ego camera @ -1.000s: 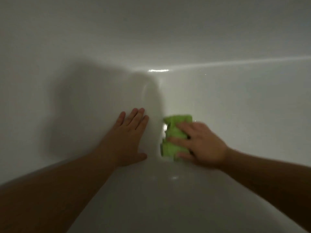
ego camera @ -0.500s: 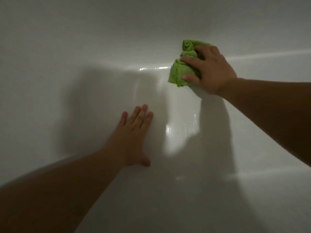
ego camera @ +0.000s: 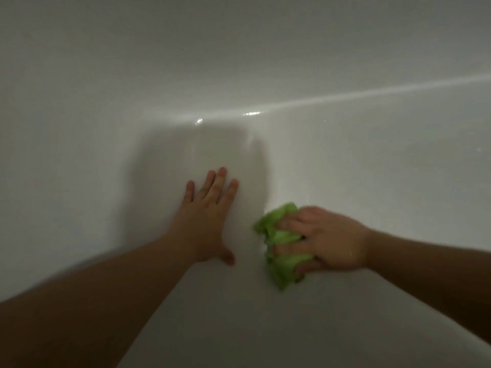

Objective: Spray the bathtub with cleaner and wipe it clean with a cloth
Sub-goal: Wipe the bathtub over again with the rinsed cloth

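Head view, dim light, interior of a white bathtub [ego camera: 345, 160]. Left hand [ego camera: 204, 221] lies flat against the tub wall just left of frame centre, fingers straight and close together pointing toward 12 o'clock, thumb splayed out toward 4 o'clock; grip apart, holding nothing, palm pressed to the surface. Left forearm enters from the 7 o'clock corner. Right hand [ego camera: 326, 240] is at about 4 o'clock from the left hand, near it but not touching; fingers spread and curled over a bunched bright green cloth [ego camera: 281, 251], grip clamped on the cloth and pressing it against the tub surface. Cloth protrudes past the fingertips toward 9 o'clock and hangs out below the hand toward 6 o'clock; the part under the palm is hidden. Right forearm enters from the 4 o'clock edge. Right hand and cloth are slightly motion-blurred. Cloth sits low on the wall, close to where the wall curves into the tub floor. A bright highlight line runs from frame centre out toward 2 o'clock along a bend in the tub, with small glints on it at 12 o'clock above the hands. A soft dark shadow falls on the wall around and above the left hand. Scattered small bright specks to the right of the cloth, possibly droplets; cannot confirm.
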